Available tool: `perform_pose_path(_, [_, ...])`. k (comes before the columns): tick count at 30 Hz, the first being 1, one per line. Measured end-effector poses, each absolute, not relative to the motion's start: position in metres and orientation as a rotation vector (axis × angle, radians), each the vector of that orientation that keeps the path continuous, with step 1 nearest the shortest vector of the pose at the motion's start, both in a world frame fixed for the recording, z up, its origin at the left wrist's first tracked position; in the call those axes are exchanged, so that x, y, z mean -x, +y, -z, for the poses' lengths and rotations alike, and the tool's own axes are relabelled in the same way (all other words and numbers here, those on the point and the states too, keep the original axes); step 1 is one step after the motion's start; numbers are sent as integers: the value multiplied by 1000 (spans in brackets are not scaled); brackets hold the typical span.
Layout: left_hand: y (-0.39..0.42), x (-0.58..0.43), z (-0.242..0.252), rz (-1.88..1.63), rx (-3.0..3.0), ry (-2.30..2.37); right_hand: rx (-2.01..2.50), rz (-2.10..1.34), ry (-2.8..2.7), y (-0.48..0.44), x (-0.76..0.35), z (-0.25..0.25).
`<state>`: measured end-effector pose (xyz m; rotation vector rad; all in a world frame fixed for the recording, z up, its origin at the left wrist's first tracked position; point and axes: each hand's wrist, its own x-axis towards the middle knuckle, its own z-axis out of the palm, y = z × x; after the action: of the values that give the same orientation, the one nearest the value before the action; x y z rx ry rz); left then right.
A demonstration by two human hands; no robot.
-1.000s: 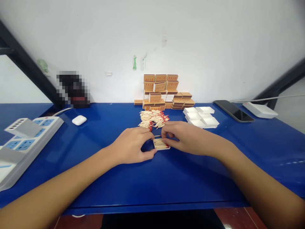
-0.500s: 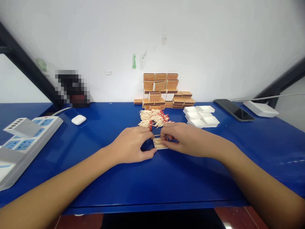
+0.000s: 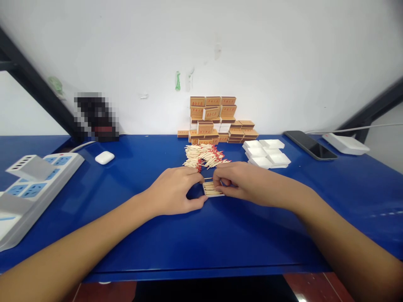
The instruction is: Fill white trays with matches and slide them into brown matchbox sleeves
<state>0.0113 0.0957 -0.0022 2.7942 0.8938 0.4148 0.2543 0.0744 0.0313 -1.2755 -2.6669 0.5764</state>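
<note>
A small white matchbox tray [image 3: 214, 196] lies on the blue table between my hands, with a layer of wooden matches [image 3: 210, 188] lying lengthwise in it. My left hand [image 3: 176, 191] holds the tray's left end, thumb at the near corner and fingers at the far one. Over the right end, my right hand [image 3: 239, 182] has its fingers curled and pinched at the matches, hiding that end and the match heads in it. A single match [image 3: 208, 178] lies just beyond the tray. Behind it is a heap of loose red-tipped matches [image 3: 204, 155].
Stacked matchboxes [image 3: 212, 112] stand against the wall. White trays [image 3: 267, 153] are piled at right, then a phone [image 3: 310, 145] and a white flat box [image 3: 345, 143]. At left are a white earbud case [image 3: 104, 157] and a power strip [image 3: 71, 165] with plugged-in adapters.
My right hand has shifted very slightly to the right, so a little more of the matches in the tray shows. My left hand keeps its place.
</note>
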Motion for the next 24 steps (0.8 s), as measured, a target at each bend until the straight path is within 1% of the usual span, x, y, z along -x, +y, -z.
perform_pose_path(12, [96, -12, 2, -422, -2810, 889, 1170, -592, -2721, 76, -256, -38])
perform_pose_path(24, [96, -11, 1, -418, -2810, 895, 1178, -554, -2667, 79, -256, -30])
